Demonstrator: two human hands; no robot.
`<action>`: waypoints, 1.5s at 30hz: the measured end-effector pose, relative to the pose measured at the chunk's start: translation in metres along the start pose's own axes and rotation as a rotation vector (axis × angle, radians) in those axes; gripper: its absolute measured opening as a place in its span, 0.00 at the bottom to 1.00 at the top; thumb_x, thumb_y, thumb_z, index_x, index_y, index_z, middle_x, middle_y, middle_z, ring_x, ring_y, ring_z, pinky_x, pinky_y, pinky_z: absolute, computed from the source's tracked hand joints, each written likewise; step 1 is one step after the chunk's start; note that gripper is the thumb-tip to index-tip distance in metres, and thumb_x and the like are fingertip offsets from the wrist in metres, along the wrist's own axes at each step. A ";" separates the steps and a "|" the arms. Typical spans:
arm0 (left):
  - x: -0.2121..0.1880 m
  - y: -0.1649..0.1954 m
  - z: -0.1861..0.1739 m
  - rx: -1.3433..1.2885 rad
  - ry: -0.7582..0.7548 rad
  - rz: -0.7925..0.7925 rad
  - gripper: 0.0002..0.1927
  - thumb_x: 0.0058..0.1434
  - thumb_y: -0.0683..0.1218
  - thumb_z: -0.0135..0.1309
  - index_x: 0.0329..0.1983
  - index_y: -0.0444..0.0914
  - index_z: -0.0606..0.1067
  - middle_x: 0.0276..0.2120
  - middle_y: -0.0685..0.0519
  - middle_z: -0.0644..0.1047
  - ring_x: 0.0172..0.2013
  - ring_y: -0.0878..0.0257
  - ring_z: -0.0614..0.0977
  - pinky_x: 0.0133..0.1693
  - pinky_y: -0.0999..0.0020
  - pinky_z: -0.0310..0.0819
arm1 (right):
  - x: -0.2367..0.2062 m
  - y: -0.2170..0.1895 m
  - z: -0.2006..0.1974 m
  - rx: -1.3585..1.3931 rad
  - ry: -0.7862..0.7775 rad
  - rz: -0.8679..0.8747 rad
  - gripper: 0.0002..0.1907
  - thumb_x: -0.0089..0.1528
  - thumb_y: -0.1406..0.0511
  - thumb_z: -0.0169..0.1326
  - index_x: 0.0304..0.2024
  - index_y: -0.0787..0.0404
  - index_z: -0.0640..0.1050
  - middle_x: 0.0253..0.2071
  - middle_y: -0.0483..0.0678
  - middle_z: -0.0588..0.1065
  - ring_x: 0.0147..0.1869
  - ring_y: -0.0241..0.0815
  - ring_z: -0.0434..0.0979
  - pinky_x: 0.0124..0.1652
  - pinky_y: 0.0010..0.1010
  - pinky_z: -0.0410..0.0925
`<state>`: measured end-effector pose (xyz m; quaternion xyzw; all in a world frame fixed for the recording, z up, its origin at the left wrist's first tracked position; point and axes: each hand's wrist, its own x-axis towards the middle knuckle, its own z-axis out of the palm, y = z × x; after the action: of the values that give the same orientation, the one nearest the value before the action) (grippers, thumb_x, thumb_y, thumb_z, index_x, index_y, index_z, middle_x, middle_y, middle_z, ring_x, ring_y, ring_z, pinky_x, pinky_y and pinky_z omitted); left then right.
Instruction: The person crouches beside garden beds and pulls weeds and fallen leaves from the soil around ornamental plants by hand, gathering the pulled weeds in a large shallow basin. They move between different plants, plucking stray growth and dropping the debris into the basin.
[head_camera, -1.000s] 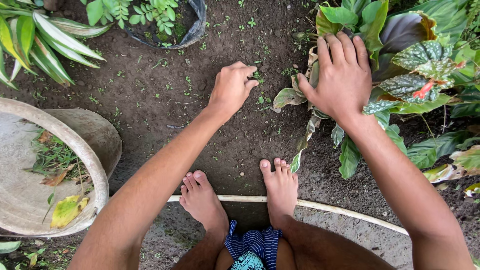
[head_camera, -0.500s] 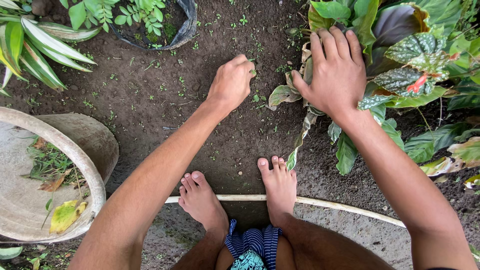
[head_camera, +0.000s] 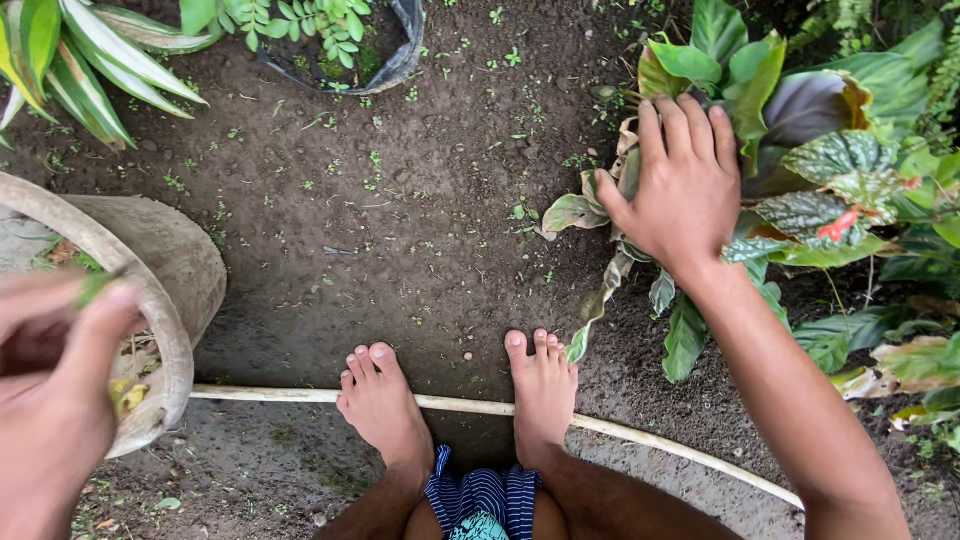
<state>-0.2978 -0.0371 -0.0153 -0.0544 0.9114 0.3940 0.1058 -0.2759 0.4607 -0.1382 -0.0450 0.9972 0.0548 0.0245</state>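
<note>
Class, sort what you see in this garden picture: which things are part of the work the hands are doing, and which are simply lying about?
In the work:
- left hand, pinching a small green weed
- grey basin with plant scraps
- right hand, holding back the leafy plant
- soil dotted with tiny weeds

Lying about:
- white pipe under the feet
- black pot
- striped-leaf plant

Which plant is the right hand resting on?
The right hand lies flat on the broad-leaved plant at the right, with mottled green and purple leaves. The striped long-leaved plant and the potted fern stand apart, untouched.
</note>
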 end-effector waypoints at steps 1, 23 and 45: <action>-0.010 -0.022 -0.012 0.077 0.058 -0.152 0.06 0.76 0.41 0.57 0.45 0.32 0.77 0.35 0.49 0.80 0.32 0.69 0.79 0.37 0.76 0.72 | 0.000 0.000 0.000 -0.007 -0.004 0.001 0.39 0.69 0.44 0.55 0.66 0.70 0.73 0.66 0.57 0.70 0.76 0.53 0.63 0.76 0.44 0.49; 0.075 0.064 0.156 0.390 -0.573 0.577 0.04 0.56 0.38 0.55 0.30 0.38 0.80 0.30 0.44 0.81 0.34 0.45 0.83 0.38 0.50 0.78 | -0.005 0.000 0.001 -0.063 -0.021 0.005 0.40 0.69 0.43 0.52 0.67 0.69 0.72 0.69 0.54 0.70 0.78 0.50 0.62 0.76 0.43 0.47; 0.158 -0.004 0.281 0.620 -0.283 1.000 0.11 0.62 0.41 0.57 0.46 0.45 0.84 0.41 0.55 0.76 0.43 0.61 0.82 0.50 0.59 0.71 | -0.008 -0.001 0.006 -0.057 -0.012 0.008 0.40 0.70 0.43 0.53 0.68 0.69 0.72 0.67 0.56 0.70 0.79 0.51 0.62 0.77 0.43 0.48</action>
<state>-0.4087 0.1627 -0.2426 0.4667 0.8759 0.1156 0.0388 -0.2676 0.4611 -0.1436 -0.0417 0.9952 0.0837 0.0289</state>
